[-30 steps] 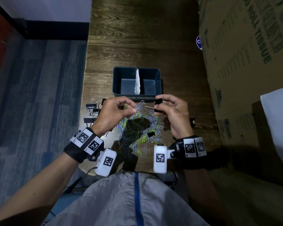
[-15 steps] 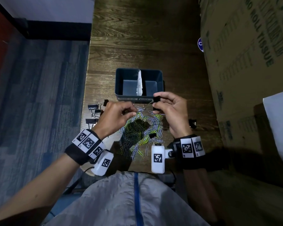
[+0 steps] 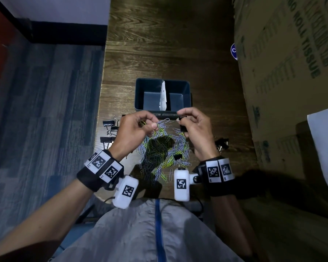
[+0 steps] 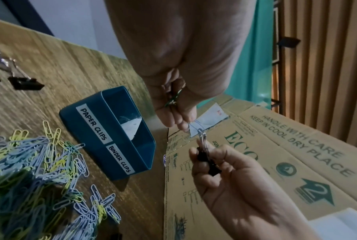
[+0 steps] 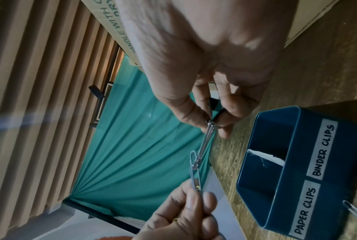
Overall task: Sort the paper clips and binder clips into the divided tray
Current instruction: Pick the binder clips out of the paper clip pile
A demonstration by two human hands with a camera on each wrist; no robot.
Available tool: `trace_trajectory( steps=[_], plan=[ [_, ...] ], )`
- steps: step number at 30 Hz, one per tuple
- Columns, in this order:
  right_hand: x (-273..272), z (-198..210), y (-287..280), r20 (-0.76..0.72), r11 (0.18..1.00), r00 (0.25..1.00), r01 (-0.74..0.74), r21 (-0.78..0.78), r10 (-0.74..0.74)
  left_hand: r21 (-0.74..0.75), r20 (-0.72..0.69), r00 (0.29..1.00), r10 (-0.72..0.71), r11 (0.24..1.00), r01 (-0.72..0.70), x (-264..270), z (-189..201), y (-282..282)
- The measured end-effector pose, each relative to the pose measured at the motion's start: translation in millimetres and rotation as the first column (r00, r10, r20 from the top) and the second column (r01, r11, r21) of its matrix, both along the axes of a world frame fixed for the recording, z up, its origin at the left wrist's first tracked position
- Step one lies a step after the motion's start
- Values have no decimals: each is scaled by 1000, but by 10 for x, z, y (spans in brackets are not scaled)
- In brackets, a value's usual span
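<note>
Wrist views – paper clip (image 5: 194, 168) hooked through binder clip (image 4: 206, 160)

Storeroom-like office: stacked tissue cartons (image 3: 292, 72), carpet (image 3: 45, 110).

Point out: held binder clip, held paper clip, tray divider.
binder clip (image 4: 211, 168): left wrist view, black body between right-hand fingers.
paper clip (image 5: 194, 168): right wrist view, wire loop above left fingertips.
tray divider (image 3: 162, 96): head view, white card mid-tray.
</note>
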State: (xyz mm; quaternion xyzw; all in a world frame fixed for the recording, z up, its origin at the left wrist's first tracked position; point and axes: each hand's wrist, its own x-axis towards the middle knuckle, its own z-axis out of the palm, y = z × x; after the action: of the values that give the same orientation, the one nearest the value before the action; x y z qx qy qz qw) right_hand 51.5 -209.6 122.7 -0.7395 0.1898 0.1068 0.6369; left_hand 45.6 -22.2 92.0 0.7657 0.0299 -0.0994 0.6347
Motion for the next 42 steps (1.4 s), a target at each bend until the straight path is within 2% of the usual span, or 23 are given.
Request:
trace_trajectory(
  steps=[3,9,17,20,23,27,30,33,35,37,40,42],
  plan=[
    [-5,-36,-8,-27,996,997,-73,-60,72,-17,-45,999,-14,1000,13,3,11,-6],
    [-42,-70,18,-24,990,992,-128,-57,127,-107,-114,993,8,994,-20,18,-1,-5],
    [-22,-71,32,-122,964,967,-239,-115,225,-48,-111,992,51,997,-56,-19,-22,-35],
    [-34,-86,19,-121,965,975,-204,-164,186,-12,-92,994,53,998,-54,12,-4,-56],
    [-27,-61,-25,-125,980,985,-136,-144,118,12,-55,998,42,999,-42,37,13,-48],
    [-10,-10,-58,-131,989,988,-97,-115,81,30,-72,994,-81,996,83,69,0,16],
    [-11,16,-66,-131,990,988,-95,-102,81,13,-65,986,-152,988,153,90,-27,82],
    [-28,21,-54,-121,980,986,-135,-144,118,-20,-28,992,-121,993,121,91,-10,104],
    [-32,31,-39,-120,971,983,-162,-178,142,63,63,993,-97,994,93,78,11,99],
    [-20,57,-26,-117,972,983,-158,-174,139,214,206,968,-143,972,98,61,49,84],
    [1,89,-15,-132,978,984,-139,-154,119,430,390,868,-309,894,125,40,89,61],
    [6,100,-11,-147,980,982,-140,-144,119,527,432,812,-392,840,126,35,83,57]
  ],
)
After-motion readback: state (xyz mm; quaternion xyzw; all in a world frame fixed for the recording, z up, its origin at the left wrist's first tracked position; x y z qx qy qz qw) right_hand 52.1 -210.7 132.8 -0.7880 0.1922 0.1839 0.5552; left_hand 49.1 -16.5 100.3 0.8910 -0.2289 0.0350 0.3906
